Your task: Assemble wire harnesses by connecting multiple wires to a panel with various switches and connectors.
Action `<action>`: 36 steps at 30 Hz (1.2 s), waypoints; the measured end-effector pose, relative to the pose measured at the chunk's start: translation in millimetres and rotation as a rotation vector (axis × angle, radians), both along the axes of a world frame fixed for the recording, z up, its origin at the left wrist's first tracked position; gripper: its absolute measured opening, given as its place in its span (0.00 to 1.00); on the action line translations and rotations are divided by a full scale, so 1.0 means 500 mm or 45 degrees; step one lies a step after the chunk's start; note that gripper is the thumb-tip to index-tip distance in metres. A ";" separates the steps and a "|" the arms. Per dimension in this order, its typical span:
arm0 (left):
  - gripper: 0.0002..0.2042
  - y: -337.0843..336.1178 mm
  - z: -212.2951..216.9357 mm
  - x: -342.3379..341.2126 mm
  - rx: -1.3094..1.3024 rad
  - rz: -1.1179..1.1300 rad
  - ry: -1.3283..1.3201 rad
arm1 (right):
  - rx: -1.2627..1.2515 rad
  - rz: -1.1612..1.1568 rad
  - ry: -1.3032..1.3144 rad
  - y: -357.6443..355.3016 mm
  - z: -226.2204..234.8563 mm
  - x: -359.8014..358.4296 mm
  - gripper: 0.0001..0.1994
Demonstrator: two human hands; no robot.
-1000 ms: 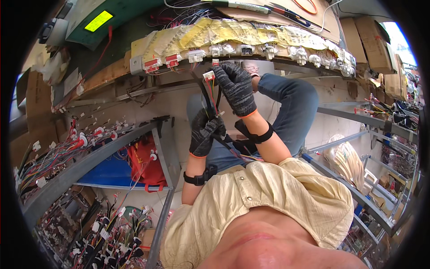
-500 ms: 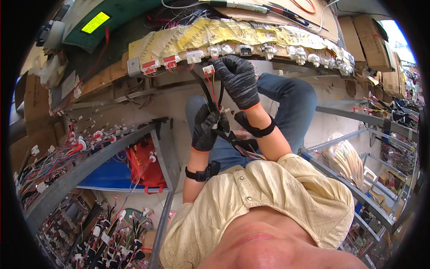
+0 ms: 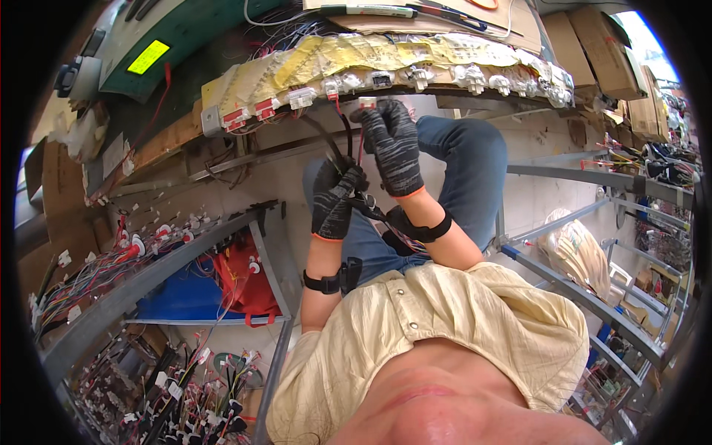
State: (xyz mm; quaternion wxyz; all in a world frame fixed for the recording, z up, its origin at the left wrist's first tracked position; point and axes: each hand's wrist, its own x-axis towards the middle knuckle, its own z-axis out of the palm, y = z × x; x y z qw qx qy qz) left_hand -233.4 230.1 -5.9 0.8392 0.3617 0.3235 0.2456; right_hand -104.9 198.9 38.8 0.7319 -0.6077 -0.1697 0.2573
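Note:
My left hand (image 3: pixel 337 199), in a dark grey knit glove, is wrapped round a wire harness (image 3: pixel 343 152) of black-sleeved cables and thin coloured wires. My right hand (image 3: pixel 394 144), gloved alike, pinches a small white connector (image 3: pixel 367 102) on a red wire, just below the row of sockets on the bench edge. Left of it, a red-and-white plug (image 3: pixel 332 96) sits at one socket, its dark cable running down to my left hand. Further left stand a white socket (image 3: pixel 301 97) and a red-and-white socket (image 3: pixel 265 109). The harness's lower end trails over my lap.
Yellowed tape (image 3: pixel 326 55) covers the board above the sockets. A green tester box (image 3: pixel 141 74) with a lit display stands at the back left. Metal racks (image 3: pixel 156 278) with wire bundles flank me on both sides. Marker pens (image 3: pixel 371 10) lie on cardboard at the back.
My right hand has left the socket where the red-and-white plug sits and moved slightly right. It now pinches the white connector that hung loose before. The whole view has shifted a little.

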 end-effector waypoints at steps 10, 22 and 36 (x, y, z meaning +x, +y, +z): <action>0.08 -0.011 -0.023 0.015 -0.106 0.160 -0.022 | 0.040 -0.128 0.044 -0.012 0.001 0.039 0.05; 0.10 -0.022 -0.063 -0.019 -0.065 0.144 -0.037 | 0.042 -0.130 0.167 -0.004 0.010 0.033 0.04; 0.10 -0.088 -0.099 -0.168 1.399 0.384 0.827 | -1.434 0.670 -1.547 -0.441 0.053 0.313 0.15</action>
